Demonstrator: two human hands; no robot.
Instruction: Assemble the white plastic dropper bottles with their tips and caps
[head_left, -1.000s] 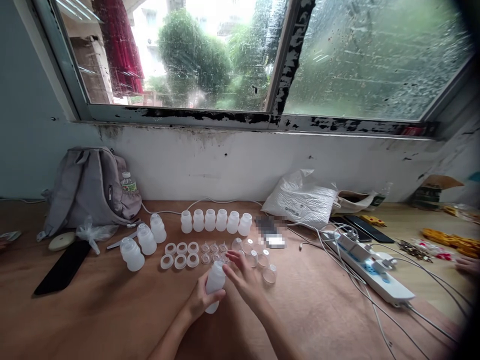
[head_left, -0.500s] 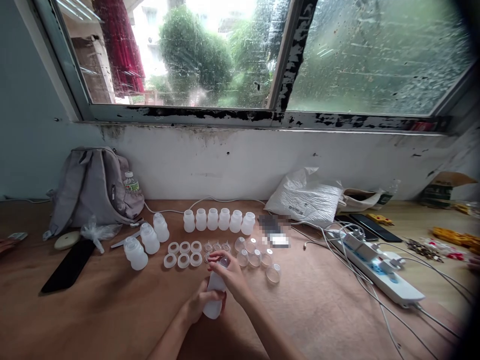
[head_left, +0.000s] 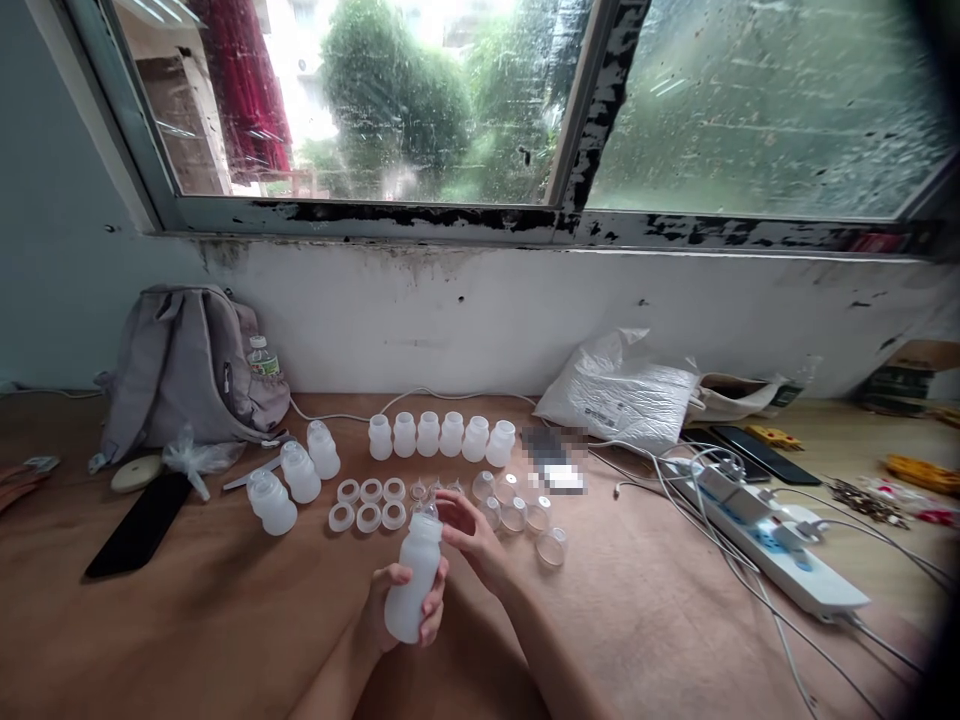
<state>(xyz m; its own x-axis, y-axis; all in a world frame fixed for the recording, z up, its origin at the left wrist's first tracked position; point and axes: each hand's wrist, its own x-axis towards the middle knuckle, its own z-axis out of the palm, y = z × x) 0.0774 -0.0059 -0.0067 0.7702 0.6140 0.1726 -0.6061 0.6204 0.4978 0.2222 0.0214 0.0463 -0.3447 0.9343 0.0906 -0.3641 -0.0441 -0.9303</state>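
Observation:
My left hand (head_left: 405, 605) is wrapped round a translucent white baby bottle (head_left: 414, 580), which leans slightly to the right. A clear nipple (head_left: 428, 508) shows at the bottle's mouth. Beside that top is my right hand (head_left: 476, 540), fingers curved and apart, with the fingertips close to the nipple. Behind the hands lie white collar rings (head_left: 368, 517) in two rows. Small clear nipples (head_left: 418, 489) are next to them, partly hidden by the right hand. Clear dome caps (head_left: 551, 547) sit to the right. Several open bottles (head_left: 428, 434) stand in a row at the back.
Three bottles with tops (head_left: 300, 472) stand at the left. Further left are a black phone-like slab (head_left: 139, 528), a plastic bag (head_left: 199, 460) and a grey backpack (head_left: 187, 370). On the right, a power strip (head_left: 780, 550) trails cables near a silvery parcel bag (head_left: 622, 390).
The bottle has come up and more upright in my left hand. My right hand has moved off its top to the right, uncovering the bottle's neck and the nipple.

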